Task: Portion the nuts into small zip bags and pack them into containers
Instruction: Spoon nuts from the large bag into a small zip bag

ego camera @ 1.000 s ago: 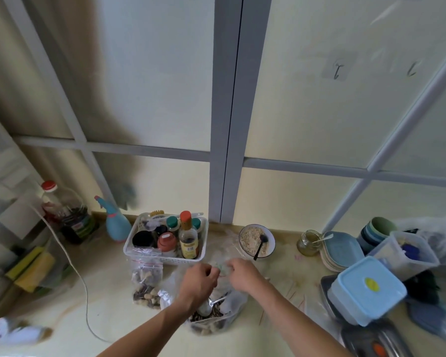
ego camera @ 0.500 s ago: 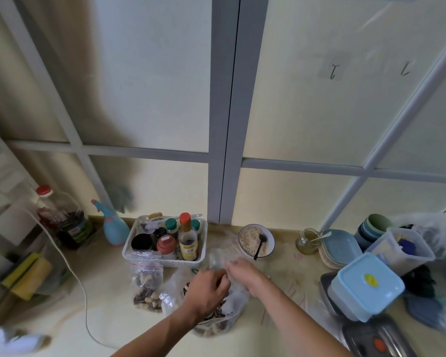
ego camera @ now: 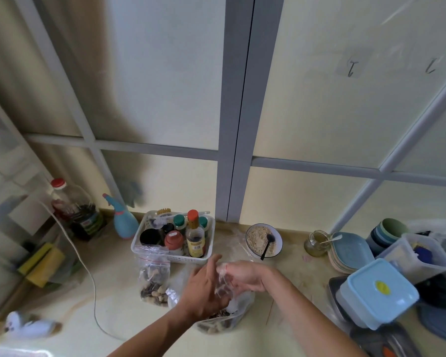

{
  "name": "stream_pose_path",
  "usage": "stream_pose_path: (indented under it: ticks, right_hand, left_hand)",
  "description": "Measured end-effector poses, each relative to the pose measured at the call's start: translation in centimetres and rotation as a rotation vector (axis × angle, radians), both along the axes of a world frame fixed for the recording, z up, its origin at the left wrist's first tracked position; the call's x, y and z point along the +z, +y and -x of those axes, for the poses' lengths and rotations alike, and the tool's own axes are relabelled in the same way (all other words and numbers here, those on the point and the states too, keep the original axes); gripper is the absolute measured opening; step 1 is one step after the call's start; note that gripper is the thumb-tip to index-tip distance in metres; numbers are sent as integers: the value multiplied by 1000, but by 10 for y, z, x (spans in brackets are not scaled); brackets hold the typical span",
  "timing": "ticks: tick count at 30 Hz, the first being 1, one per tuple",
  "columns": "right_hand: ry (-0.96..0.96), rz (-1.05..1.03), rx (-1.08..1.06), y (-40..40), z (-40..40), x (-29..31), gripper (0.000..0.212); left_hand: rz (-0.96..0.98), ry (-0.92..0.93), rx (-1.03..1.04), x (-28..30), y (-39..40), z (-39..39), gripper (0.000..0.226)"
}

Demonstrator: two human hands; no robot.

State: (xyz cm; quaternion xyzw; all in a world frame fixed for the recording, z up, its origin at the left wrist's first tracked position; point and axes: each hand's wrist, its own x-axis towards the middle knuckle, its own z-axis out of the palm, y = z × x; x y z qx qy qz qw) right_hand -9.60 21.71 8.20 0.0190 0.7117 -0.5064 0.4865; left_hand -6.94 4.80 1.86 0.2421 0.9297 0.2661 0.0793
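A large clear plastic bag of mixed nuts point(ego camera: 232, 319) lies on the counter right under my hands. My right hand point(ego camera: 242, 275) holds a small clear zip bag point(ego camera: 223, 282) by its red-striped top, above the big bag. My left hand point(ego camera: 204, 292) is at the small bag's mouth, fingers loosely curled against it and reaching down into it. A filled zip bag of nuts point(ego camera: 153, 276) stands upright to the left, leaning on the white basket point(ego camera: 139, 240). A light blue lidded container point(ego camera: 379, 292) sits at the right.
The white basket holds several sauce bottles and jars. Behind are a bowl of oats with a black spoon point(ego camera: 263, 240), a small glass jar point(ego camera: 316, 243), stacked blue plates point(ego camera: 350, 251) and a clear tub point(ego camera: 417, 256). A white cord point(ego camera: 88, 271) crosses the counter at left.
My hands have drawn closer together and lower over the big nut bag. The small zip bag now hangs from my right hand with my left hand at its mouth.
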Motion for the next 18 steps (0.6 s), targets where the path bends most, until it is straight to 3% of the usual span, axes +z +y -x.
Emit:
stream_pose_path:
  ticks: [3,7,9,12,15,18]
  right_hand:
    - [227,-119,115,4,2,6,31]
    - [321,-186,216,11,3,11,33]
    - [309,-88,132,14,5,4,27]
    - [380,-57,-213,24,12,-15,26]
    - [567,-438,-397,43,18,-38,29]
    - [602,-823,-304,66,15,-65,21]
  left_hand:
    - [-11,-135,83,-6,-5,3,88]
    - [-75,-307,126,-6,-9,11,80]
    - [-131,-385,143,-3,-10,10,80]
    - [-42,-390,149,-3,-15,3,76]
    - [101,-364,189,-13,-20,-4,66]
    - [193,-289,244,-23,-23,-9,64]
